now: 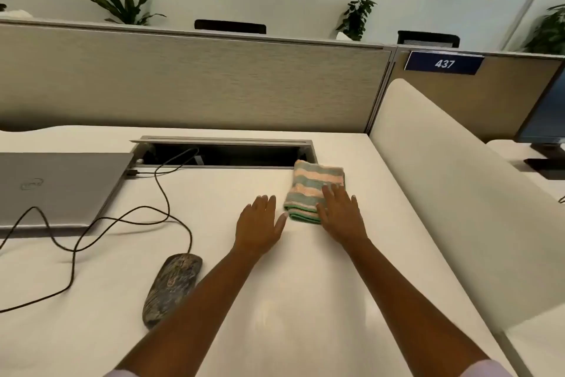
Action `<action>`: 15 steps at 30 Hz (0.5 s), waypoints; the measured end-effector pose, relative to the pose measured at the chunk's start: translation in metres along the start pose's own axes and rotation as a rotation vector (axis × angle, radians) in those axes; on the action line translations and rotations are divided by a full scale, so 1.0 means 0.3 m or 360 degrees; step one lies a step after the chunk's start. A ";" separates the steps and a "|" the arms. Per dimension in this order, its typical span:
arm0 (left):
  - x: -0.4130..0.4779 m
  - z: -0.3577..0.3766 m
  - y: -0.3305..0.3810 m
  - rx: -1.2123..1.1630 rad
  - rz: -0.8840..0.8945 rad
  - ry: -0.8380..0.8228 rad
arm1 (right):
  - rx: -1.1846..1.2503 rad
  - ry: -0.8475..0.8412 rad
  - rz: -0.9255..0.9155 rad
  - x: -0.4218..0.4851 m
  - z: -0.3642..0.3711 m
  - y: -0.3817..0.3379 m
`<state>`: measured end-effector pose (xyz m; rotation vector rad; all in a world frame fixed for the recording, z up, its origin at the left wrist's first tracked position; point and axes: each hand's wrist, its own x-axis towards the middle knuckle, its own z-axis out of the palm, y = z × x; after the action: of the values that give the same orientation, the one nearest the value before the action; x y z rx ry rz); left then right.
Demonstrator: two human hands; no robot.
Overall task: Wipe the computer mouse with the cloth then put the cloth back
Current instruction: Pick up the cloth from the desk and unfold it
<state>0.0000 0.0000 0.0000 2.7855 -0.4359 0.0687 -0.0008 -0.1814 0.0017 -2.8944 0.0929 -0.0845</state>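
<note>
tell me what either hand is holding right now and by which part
Nothing is held. The right hand lies flat on the near end of the folded cloth; the left hand is open beside it.

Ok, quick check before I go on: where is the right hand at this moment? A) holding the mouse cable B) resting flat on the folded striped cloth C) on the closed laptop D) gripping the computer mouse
B: the right hand lies open, fingers spread, on the near edge of the folded striped cloth, while the computer mouse sits untouched near the left forearm and the left hand lies open on the desk.
</note>
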 end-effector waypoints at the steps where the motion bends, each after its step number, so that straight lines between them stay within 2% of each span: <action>1: 0.024 0.005 0.007 0.0009 -0.0004 -0.0001 | -0.0011 0.0032 -0.0026 0.027 0.003 0.008; 4: 0.091 0.016 0.031 0.0041 0.0028 0.0004 | -0.0049 0.0060 -0.0100 0.099 0.003 0.027; 8: 0.171 0.033 0.062 0.0026 -0.0066 -0.0008 | -0.0095 0.0026 -0.0124 0.155 0.029 0.059; 15: 0.249 0.051 0.126 -0.0122 -0.0112 0.0025 | 0.0174 0.0058 -0.0100 0.164 0.081 0.082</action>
<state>0.0595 -0.0606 0.0041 2.7204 -0.3292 0.0562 0.0486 -0.2027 -0.0255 -2.7869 0.0032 -0.1487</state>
